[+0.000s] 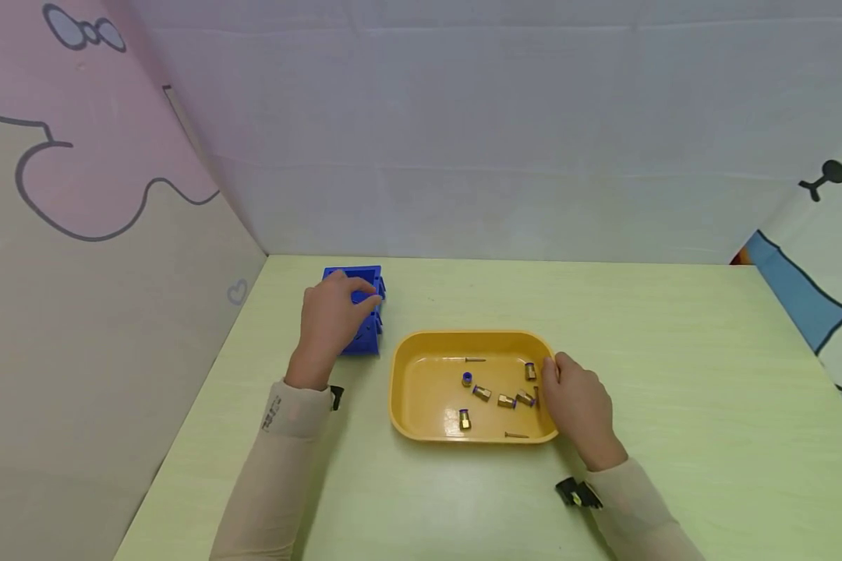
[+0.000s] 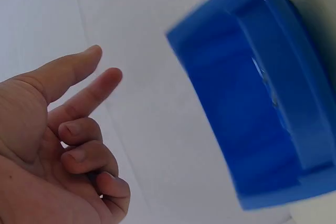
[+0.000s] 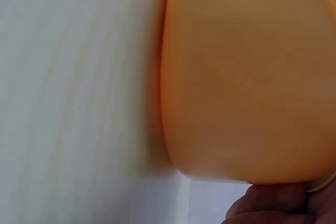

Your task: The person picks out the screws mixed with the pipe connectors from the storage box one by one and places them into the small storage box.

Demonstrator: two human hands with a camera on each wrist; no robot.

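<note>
My left hand (image 1: 328, 321) is above the blue bins (image 1: 369, 340) and hides part of them. In the left wrist view its thumb and index finger reach out with a gap between them, the other fingers are curled, and nothing is held. One blue bin (image 2: 220, 103) stands beside it there, with small shiny bits partly visible inside. My right hand (image 1: 581, 401) grips the right rim of a yellow tray (image 1: 410, 389). Several brass fittings (image 1: 465, 421) with blue collars lie in the tray, along with thin screws (image 1: 516, 435).
A pale wood-patterned table (image 1: 673, 374) carries the tray and bins. A white sheet (image 1: 498, 140) hangs along its back edge. Printed cloth panels (image 1: 112, 312) stand at the left and right sides.
</note>
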